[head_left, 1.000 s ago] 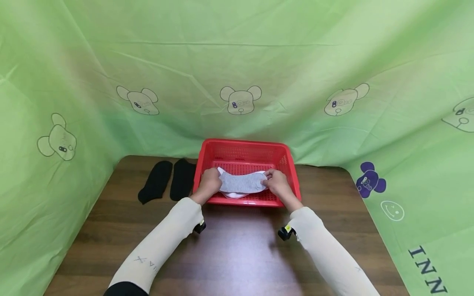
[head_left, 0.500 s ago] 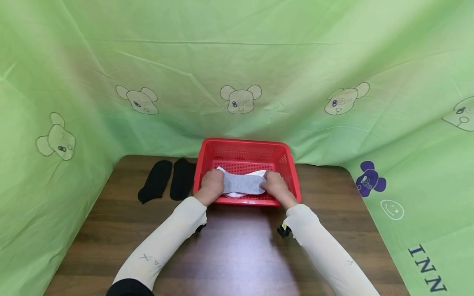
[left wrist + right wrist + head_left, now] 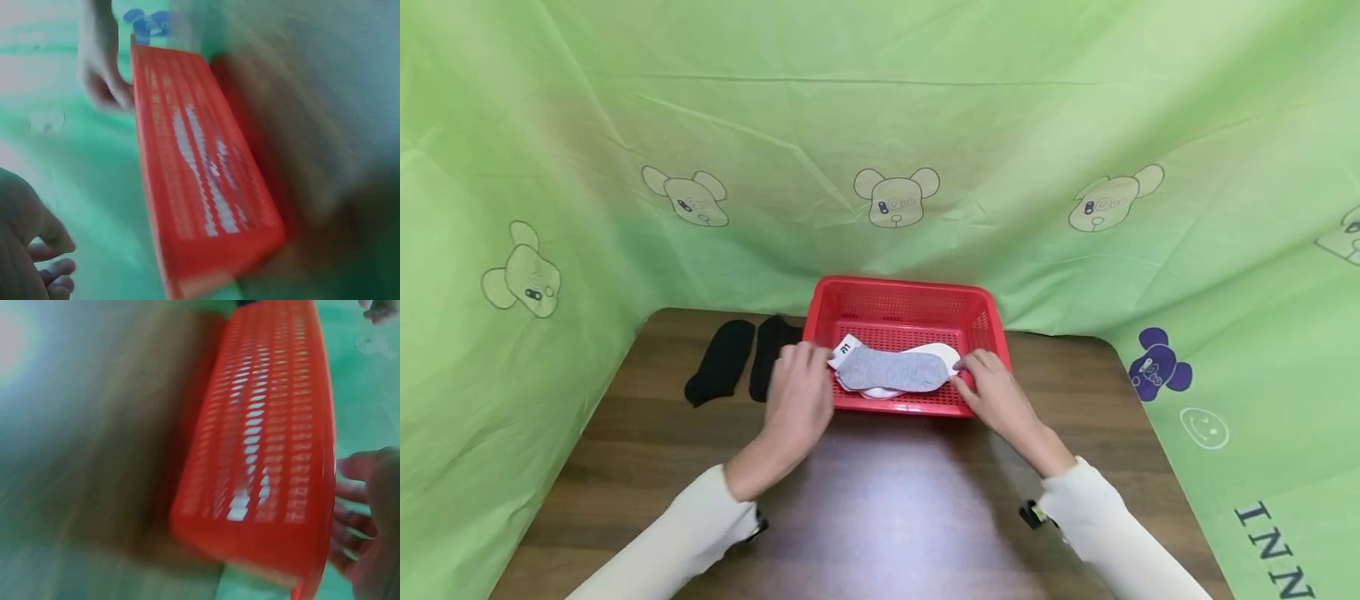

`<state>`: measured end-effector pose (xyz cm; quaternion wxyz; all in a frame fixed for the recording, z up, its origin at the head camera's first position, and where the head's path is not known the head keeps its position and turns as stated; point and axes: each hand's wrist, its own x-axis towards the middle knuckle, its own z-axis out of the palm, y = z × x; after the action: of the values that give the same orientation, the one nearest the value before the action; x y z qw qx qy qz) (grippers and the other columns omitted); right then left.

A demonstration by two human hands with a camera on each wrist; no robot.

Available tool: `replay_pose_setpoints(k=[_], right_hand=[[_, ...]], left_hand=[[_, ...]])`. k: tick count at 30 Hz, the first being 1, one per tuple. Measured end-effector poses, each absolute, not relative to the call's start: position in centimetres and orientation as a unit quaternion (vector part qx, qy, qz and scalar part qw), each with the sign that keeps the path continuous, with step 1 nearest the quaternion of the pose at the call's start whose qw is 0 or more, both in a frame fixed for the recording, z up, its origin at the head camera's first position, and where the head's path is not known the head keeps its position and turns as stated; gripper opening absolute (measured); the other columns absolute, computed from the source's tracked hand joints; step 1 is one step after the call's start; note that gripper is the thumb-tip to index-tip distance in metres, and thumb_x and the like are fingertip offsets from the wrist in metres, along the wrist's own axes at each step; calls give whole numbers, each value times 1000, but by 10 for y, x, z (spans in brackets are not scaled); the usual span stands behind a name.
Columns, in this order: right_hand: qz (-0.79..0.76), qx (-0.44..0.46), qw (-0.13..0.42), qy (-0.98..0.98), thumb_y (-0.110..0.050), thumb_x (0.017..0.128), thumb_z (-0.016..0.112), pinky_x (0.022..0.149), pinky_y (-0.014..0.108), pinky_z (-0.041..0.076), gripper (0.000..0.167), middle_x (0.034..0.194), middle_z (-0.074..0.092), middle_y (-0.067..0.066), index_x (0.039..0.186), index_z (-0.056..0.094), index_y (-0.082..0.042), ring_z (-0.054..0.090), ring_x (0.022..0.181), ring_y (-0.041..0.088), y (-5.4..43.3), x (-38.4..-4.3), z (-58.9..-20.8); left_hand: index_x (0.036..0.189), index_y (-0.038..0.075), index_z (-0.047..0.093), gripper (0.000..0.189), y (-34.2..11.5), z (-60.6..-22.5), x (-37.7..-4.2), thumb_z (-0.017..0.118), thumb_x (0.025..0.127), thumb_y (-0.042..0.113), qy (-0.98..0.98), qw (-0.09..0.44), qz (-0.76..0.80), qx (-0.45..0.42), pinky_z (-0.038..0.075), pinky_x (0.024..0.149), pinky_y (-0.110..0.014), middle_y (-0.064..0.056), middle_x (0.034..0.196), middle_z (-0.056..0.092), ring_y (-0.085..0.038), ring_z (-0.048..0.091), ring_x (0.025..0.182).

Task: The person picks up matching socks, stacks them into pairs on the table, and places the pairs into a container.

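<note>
A grey sock [image 3: 895, 370] lies across white socks [image 3: 942, 353] on the bottom of a red plastic basket [image 3: 902, 287]. Dark lettering shows on a white cuff at the left end. My left hand [image 3: 797, 392] is over the basket's front left corner; its fingers are loosely bent and hold nothing, as the left wrist view also shows. At the opposite end, my right hand [image 3: 1003, 396] has its fingertips by the right end of the socks, over the basket's right side. Its fingers [image 3: 357, 515] are relaxed and spread behind the basket rim in the right wrist view.
Two black socks, one [image 3: 721, 362] farther left and one [image 3: 771, 354] against the basket, lie on the wooden table [image 3: 887, 517]. Green printed cloth [image 3: 895, 108] hangs behind the table and along both sides.
Both hands have let go of the grey sock, which now rests flat in the basket. The left hand has drawn back left and toward the body; the right hand has moved outward to the right.
</note>
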<state>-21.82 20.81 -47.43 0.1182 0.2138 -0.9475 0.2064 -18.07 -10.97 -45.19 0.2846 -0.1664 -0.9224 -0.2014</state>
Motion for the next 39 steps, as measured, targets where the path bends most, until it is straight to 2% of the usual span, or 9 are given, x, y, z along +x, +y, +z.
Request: replay_pose_setpoints(k=[9, 12, 15, 20, 22, 26, 30, 34, 39], right_hand=[[129, 326, 186, -918, -16, 76, 89, 90, 40, 52, 40, 109, 70, 4, 112, 73, -8, 64, 103, 21, 257, -171, -482], [128, 333, 202, -912, -15, 82, 85, 88, 38, 54, 36, 109, 72, 4, 115, 73, -6, 65, 102, 20, 264, -164, -483], [127, 347, 216, -904, -26, 102, 65, 87, 37, 55, 28, 112, 72, 6, 117, 73, -5, 65, 103, 20, 267, -162, -483], [103, 379, 209, -896, -39, 111, 23, 91, 36, 56, 62, 116, 72, 6, 121, 72, -4, 66, 107, 21, 268, -163, -482], [94, 388, 201, -895, -35, 113, 25, 91, 36, 57, 57, 116, 72, 5, 121, 72, -3, 67, 108, 20, 268, -163, -481], [95, 387, 197, -896, -10, 101, 63, 88, 37, 59, 23, 114, 73, 5, 121, 72, -5, 70, 105, 20, 267, -163, -480], [106, 376, 205, -897, 5, 75, 84, 84, 38, 60, 45, 110, 74, 5, 118, 74, -6, 70, 101, 20, 264, -163, -479], [116, 373, 210, -896, 5, 74, 84, 83, 38, 60, 45, 109, 74, 5, 117, 74, -6, 70, 100, 20, 262, -163, -479], [126, 372, 217, -894, -17, 105, 56, 83, 38, 59, 23, 111, 73, 5, 117, 73, -6, 69, 101, 20, 261, -163, -480]], left_hand=[[112, -7, 64, 23, -195, -498, -173, 62, 89, -12, -943, 187, -256, -106, 55, 84, -49, -23, 107, 70, -38, 65, 98], [117, -9, 64, 29, -206, -520, -177, 66, 89, -11, -947, 168, -250, -110, 58, 83, -50, -25, 113, 71, -39, 67, 101], [122, -8, 64, 34, -211, -535, -181, 70, 88, -9, -950, 152, -249, -113, 57, 84, -50, -26, 119, 69, -40, 66, 104], [118, -7, 67, 33, -210, -550, -192, 73, 86, -9, -948, 140, -261, -117, 55, 88, -50, -24, 116, 67, -40, 62, 105], [114, -7, 69, 30, -209, -556, -197, 74, 85, -9, -950, 140, -253, -120, 55, 88, -50, -23, 111, 66, -40, 61, 103], [105, -6, 71, 23, -210, -565, -203, 73, 83, -11, -955, 147, -224, -125, 55, 84, -48, -20, 100, 64, -38, 59, 96], [100, -5, 70, 18, -210, -569, -206, 68, 84, -12, -957, 156, -202, -134, 55, 81, -46, -18, 94, 62, -37, 58, 92], [96, -3, 69, 17, -207, -570, -206, 66, 84, -13, -957, 161, -188, -151, 54, 78, -44, -16, 89, 61, -35, 58, 87], [95, -3, 70, 21, -200, -568, -199, 63, 81, -17, -954, 161, -182, -174, 55, 74, -41, -13, 86, 61, -32, 58, 85]])
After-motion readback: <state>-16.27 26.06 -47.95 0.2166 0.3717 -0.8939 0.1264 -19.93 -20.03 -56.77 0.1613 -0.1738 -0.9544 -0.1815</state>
